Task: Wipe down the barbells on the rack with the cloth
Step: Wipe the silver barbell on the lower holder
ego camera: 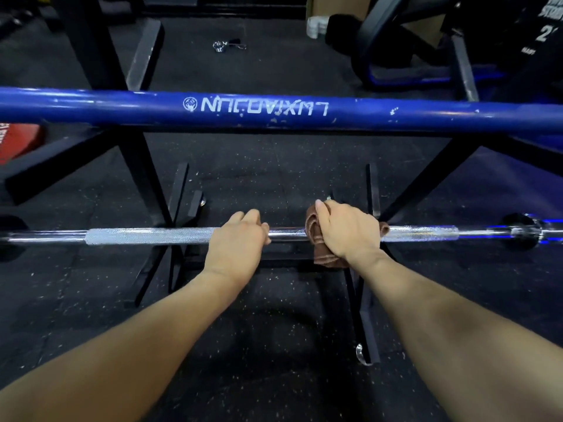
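Left hand (pixel 236 239) curled over knurled chrome bar (pixel 146 236), right hand (pixel 347 229) clamping crumpled brown cloth (pixel 324 257) round the smooth middle, chipped blue bar (pixel 396 112) above, black steel rack (pixel 137 166).

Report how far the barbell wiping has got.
Done: nothing can be confirmed; no bar shows a visible clean mark. In hand: the right hand grips the brown cloth around the silver barbell near mid-shaft, while the left hand steadies it. Left: probably the knurled stretches either side, and the blue barbell, untouched.
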`<act>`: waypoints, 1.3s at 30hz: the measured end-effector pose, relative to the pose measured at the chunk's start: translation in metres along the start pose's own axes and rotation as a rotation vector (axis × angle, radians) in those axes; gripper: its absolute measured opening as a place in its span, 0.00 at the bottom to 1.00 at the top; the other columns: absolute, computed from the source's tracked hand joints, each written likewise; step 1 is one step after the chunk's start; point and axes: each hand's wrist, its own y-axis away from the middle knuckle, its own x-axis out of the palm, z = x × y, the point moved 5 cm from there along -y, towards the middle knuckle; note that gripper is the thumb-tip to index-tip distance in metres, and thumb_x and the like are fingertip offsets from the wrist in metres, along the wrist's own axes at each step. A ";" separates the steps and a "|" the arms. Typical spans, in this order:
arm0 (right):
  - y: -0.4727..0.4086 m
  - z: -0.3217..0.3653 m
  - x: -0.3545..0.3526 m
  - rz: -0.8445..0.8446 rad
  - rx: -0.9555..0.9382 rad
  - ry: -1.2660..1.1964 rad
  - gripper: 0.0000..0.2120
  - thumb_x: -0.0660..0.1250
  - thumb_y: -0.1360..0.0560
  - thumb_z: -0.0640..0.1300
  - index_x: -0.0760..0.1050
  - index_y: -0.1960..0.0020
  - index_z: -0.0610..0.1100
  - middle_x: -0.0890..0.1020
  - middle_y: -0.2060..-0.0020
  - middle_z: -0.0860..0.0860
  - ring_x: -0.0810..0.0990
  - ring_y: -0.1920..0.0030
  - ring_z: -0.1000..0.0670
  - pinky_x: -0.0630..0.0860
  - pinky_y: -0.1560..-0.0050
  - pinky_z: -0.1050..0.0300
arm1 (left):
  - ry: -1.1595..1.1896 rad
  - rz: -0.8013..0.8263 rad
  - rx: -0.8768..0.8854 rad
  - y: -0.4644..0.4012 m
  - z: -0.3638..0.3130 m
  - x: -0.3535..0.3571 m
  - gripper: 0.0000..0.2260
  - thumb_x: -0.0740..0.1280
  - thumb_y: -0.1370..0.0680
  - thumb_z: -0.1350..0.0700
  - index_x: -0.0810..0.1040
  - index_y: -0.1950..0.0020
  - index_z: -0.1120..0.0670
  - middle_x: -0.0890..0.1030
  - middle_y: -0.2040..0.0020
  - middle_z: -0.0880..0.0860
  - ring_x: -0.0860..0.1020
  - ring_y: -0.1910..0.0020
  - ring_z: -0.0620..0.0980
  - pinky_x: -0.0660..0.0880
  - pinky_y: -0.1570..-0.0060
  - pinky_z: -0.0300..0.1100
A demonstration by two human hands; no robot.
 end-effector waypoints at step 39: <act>0.046 0.019 0.013 -0.246 -0.214 0.023 0.24 0.55 0.27 0.62 0.75 0.38 0.51 0.76 0.42 0.44 0.75 0.44 0.41 0.61 0.40 0.46 | 0.014 0.026 0.000 -0.011 0.000 0.001 0.11 0.61 0.20 0.50 0.76 0.48 0.56 0.75 0.48 0.51 0.72 0.47 0.52 0.69 0.56 0.44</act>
